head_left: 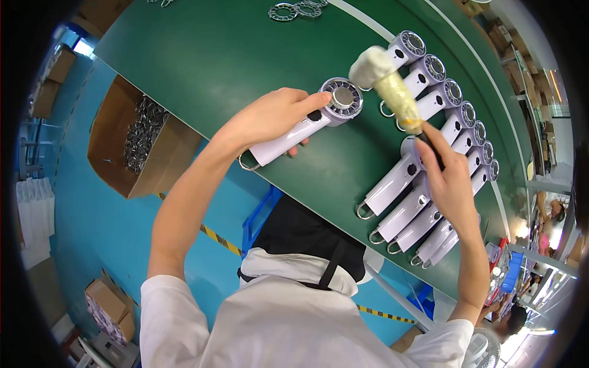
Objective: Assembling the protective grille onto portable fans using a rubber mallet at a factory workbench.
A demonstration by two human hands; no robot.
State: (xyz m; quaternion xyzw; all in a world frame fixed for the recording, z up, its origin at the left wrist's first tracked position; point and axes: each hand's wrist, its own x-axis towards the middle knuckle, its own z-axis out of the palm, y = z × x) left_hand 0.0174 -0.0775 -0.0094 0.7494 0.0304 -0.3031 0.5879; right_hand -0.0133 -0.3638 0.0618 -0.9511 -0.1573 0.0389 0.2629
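My left hand [267,116] is wrapped round a white handheld fan [288,140] above the green table, its thumb on the round slotted head near the silver disc in the middle. A metal loop hangs at the fan's lower end. My right hand [451,175] grips the dark handle of a mallet [397,98]. Pale yellow wrapping covers the mallet's shaft, and its whitish head [371,67] is raised just right of the fan's head, seemingly apart from it. Beside my right hand lie more handheld fans [388,184] in a near row, with another row of fans [432,101] beyond.
The green table [202,55] carries several slotted metal rings [283,12] at its far edge. Left of the table, a cardboard box [109,138] holds many metal parts [144,132]. A person [514,320] and a blue bin [512,272] are at the right.
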